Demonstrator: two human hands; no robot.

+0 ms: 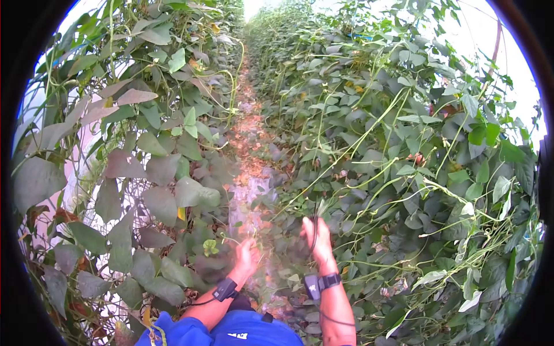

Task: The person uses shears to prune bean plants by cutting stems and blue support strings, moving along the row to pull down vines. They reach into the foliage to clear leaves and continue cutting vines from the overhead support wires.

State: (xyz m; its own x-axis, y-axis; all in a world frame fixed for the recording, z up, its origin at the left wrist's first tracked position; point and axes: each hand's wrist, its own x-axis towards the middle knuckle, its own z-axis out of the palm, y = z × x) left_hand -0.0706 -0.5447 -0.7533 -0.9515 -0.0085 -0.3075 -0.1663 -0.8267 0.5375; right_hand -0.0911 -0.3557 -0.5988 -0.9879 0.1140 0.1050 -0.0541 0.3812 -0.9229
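Observation:
My left hand (247, 258) is closed above the path, its fingers curled together. A thin pale green vine stem (229, 239) runs into its fingers from the left, near a small bright green leaf (210, 248). To the right, my right hand (318, 237) is raised with its fingers closed, close to the right-hand row of climbing bean-like plants (369, 167). Something thin and dark, with a blurred greenish tip, sticks up from the right hand; motion blur hides what it is.
Another leafy row (156, 173) stands close on the left. Between the rows, a narrow path (251, 190) strewn with dry leaves runs ahead. Long loose vines (375, 124) reach out from the right row. Each wrist wears a strapped device (225, 289) with a cable.

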